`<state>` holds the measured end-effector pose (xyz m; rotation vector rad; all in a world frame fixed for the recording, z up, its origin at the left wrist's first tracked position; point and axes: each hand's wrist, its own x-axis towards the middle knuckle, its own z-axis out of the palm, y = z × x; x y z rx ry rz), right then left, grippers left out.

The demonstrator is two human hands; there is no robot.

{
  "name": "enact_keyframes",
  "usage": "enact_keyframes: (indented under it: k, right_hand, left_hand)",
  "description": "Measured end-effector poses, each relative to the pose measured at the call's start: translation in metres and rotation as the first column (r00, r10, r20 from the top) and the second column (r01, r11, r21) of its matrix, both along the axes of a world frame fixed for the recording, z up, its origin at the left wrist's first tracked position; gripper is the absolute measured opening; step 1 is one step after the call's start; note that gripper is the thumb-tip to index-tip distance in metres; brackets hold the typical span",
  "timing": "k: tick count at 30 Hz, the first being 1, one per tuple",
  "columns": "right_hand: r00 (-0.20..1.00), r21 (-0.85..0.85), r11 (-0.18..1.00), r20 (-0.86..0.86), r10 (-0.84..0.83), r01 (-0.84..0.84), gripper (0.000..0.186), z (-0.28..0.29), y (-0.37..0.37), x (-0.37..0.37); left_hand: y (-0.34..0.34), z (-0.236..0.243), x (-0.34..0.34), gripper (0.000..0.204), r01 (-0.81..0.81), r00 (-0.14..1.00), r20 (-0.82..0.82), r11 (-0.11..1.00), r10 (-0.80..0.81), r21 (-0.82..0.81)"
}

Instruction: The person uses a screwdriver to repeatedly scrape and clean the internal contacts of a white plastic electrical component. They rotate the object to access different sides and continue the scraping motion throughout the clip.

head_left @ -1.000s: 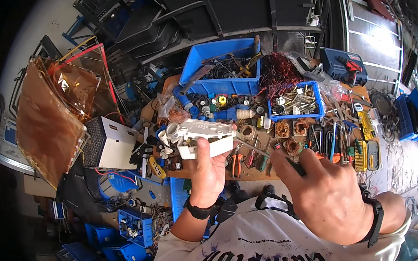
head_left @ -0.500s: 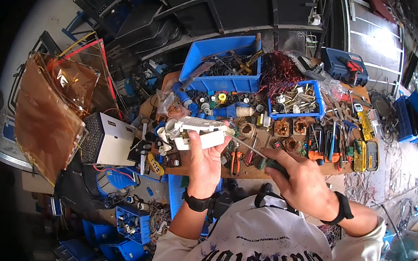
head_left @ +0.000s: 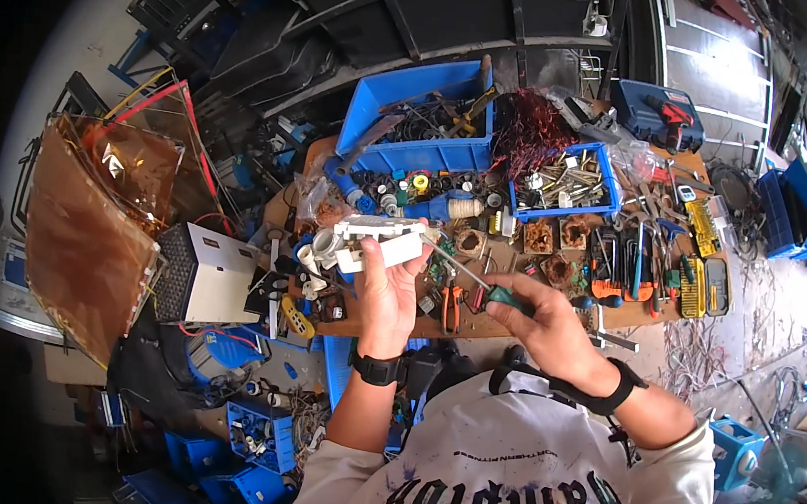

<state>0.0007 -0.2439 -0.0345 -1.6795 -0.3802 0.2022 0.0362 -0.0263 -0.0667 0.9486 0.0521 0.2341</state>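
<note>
Above the near side of the workbench, my left hand [head_left: 388, 299] is closed around a white plastic housing [head_left: 392, 252], thumb on its near face and fingers behind it. My right hand [head_left: 550, 330] grips a screwdriver [head_left: 505, 301] by its green handle. The metal shaft slants up and left to the right end of the housing. Fingers and the housing's edge hide where the tip meets it. Orange-handled pliers [head_left: 452, 309] lie on the bench below the shaft.
Behind the hands stand a large blue crate [head_left: 422, 148] of tools and a smaller blue tray [head_left: 566, 204] of metal pieces. A red drill [head_left: 674, 122] rests on a dark case. Yellow bit sets [head_left: 705, 288] lie at the right. A white box [head_left: 221, 279] stands left.
My right hand has shifted left and turned, bringing the screwdriver handle nearer the housing and showing more of it. The housing stays in my left hand, slightly shifted. The view has moved a little.
</note>
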Motion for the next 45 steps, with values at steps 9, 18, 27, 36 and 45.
enact_keyframes:
  k: [9, 18, 27, 36, 45]
  right_hand:
    - [0.919, -0.426, 0.899, 0.386, 0.076, 0.104, 0.037, 0.048, -0.009, -0.006]
    - [0.881, -0.512, 0.843, 0.461, 0.107, 0.166, 0.036, 0.066, -0.001, -0.021]
    - [0.892, -0.424, 0.901, 0.438, 0.113, 0.094, 0.041, 0.056, 0.003, -0.019]
    - [0.87, -0.456, 0.881, 0.477, 0.124, 0.125, 0.041, 0.054, 0.01, -0.031]
    - [0.986, -0.114, 0.98, 0.017, 0.167, -0.164, 0.032, 0.033, 0.008, -0.02]
  left_hand:
    - [-0.013, 0.019, -0.008, 0.065, -0.149, 0.986, 0.067, 0.987, 0.153, -0.064]
    - [-0.01, 0.018, -0.008, 0.074, -0.318, 0.946, 0.04, 0.946, 0.321, -0.054]
    - [0.01, 0.007, -0.012, 0.091, -0.306, 0.941, 0.162, 0.951, 0.298, 0.029]
    - [0.02, 0.021, -0.026, 0.074, -0.179, 0.951, 0.287, 0.963, 0.117, 0.202]
    - [0.029, 0.025, -0.023, 0.062, -0.111, 0.959, 0.274, 0.981, 0.065, 0.156]
